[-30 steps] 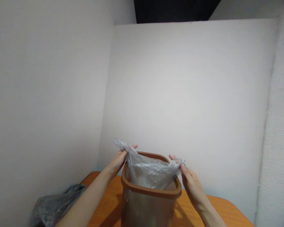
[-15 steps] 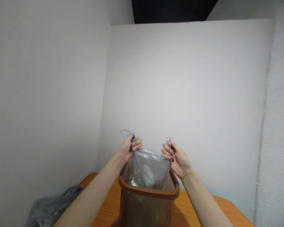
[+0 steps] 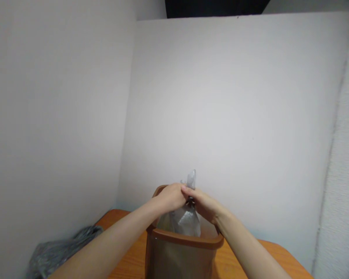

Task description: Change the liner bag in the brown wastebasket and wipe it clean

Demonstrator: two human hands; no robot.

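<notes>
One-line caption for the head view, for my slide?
Left hand and right hand meet at the gathered top of a plastic bag inside a brown-rimmed wastebasket on a wooden table.

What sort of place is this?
Probably a plain indoor corner or partitioned booth; its wider use I can't tell. Bare pale side wall and back wall meet behind a wooden table, with a brown-rimmed bin close by.

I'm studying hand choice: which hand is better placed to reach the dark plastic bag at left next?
Probably the left hand: its forearm passes close to the dark plastic bag, while the right hand is farther away. Both are occupied at the gathered translucent bag, though.
</notes>
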